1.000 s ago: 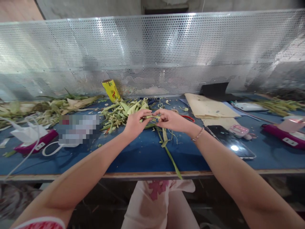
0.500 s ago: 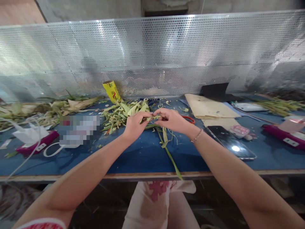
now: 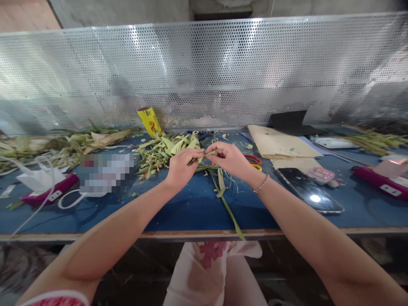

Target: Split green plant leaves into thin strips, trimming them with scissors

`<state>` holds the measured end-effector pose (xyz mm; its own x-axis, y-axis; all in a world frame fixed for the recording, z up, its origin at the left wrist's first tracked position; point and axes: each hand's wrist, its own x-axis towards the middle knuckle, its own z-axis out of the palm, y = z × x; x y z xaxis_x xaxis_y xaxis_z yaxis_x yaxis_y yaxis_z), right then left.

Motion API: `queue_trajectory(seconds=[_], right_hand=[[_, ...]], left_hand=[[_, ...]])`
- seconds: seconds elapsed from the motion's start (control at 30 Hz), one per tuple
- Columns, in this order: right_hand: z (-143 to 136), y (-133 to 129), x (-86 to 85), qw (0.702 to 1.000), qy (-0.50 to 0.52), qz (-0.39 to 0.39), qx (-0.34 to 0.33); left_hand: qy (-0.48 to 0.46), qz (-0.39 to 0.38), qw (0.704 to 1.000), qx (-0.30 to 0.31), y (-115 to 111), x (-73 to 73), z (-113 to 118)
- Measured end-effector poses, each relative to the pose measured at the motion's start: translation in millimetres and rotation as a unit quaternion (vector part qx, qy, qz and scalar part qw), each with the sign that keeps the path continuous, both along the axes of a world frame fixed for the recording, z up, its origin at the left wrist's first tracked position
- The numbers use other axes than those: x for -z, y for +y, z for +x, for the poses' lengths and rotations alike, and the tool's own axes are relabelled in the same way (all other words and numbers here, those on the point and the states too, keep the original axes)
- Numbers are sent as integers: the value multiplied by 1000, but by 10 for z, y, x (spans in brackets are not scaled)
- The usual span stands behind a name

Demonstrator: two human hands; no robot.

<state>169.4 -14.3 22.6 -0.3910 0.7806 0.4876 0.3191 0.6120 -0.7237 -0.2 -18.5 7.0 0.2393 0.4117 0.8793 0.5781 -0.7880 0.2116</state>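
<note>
My left hand (image 3: 184,166) and my right hand (image 3: 230,160) meet over the middle of the blue table, fingertips pinched close together. Between them is a thin green plant piece (image 3: 209,154), gripped at both ends; its exact kind is too small to tell. Behind and left of my left hand lies a heap of pale green leaves and stems (image 3: 156,155). Below my hands a long green leaf stalk (image 3: 230,212) reaches to the table's front edge. Scissors with red and yellow handles (image 3: 254,160) lie partly hidden behind my right hand.
A yellow tube (image 3: 149,122) stands by the perforated metal screen (image 3: 204,76). To the right are brown paper (image 3: 280,142), a phone (image 3: 307,189), a pink case (image 3: 320,174) and a purple tissue box (image 3: 379,182). Another purple tissue box (image 3: 51,191) stands left, near a blurred-out object (image 3: 105,174).
My right hand has shifted slightly and its fingers have turned, showing more of the green piece. The scissors' handles show more behind it. My left hand has barely moved.
</note>
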Motion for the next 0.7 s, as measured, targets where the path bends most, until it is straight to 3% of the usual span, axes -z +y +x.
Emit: queue_trajectory(seconds=[0.43,0.57,0.7], right_hand=[[-75,15,42,998,59,-36,-8],[-79,5,28,997,62,-43,-6],[-69,-3,18,998,60,-18,6]], left_hand=[[13,73,997,29,34,36,-11],[-23,-2,999,27,17,50,16],[-147,-132,980,33,20,92,76]])
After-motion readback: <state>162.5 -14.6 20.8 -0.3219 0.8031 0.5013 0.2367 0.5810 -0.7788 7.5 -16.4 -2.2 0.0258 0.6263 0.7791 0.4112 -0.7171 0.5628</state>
